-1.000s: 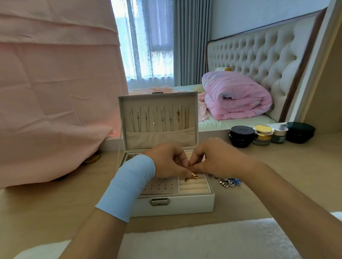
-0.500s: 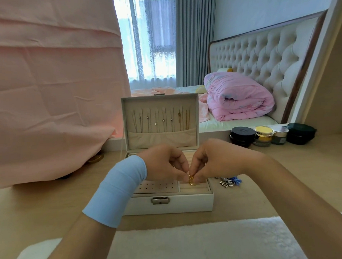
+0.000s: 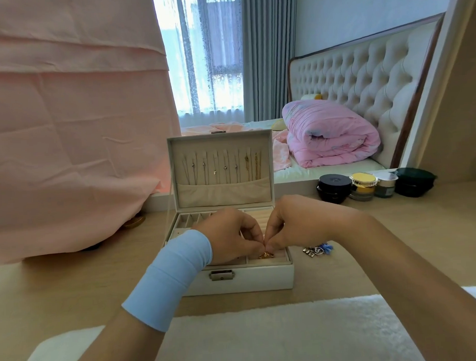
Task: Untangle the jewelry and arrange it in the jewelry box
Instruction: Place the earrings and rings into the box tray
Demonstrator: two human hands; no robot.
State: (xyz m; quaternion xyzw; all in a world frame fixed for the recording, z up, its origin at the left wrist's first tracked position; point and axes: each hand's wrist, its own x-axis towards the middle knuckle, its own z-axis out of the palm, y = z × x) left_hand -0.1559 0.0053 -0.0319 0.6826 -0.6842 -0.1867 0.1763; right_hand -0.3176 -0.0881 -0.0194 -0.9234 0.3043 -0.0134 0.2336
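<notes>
**Both hands pinched a small gold piece over the open jewelry box**

The gold jewelry piece (image 3: 266,255) hung just below the meeting fingertips of both hands, over the front right section of the jewelry box (image 3: 243,281). It showed only as a small bunched glint. Its long axis and the way it pointed could not be told, nor whether it touched the padding beneath.

The left hand (image 3: 229,234), with a light blue wristband (image 3: 170,280) on its forearm, had its thumb and fingers curled into a pinch on the piece. The right hand (image 3: 300,222) pinched it too from the other side, fingertips pressed against those of the left.

The white box stood on the wooden tabletop (image 3: 73,288) with its lid (image 3: 268,163) upright and its metal latch (image 3: 221,275) facing the person. Inside the lid a row of necklaces (image 3: 225,167) hung straight up and down, side by side, pendants low, with two gold chains at the right end. Their lower ends ran into a beige pocket (image 3: 224,193) across the lid. In the base, narrow divided compartments (image 3: 189,219) lay at the back left and ring rolls (image 3: 262,222) at the right. The hands hid most of the contents.

On the tabletop just right of the box lay a small heap of trinkets (image 3: 316,250), silver with a blue bit. Further back stood four cosmetic jars (image 3: 334,187) in a row.
</notes>
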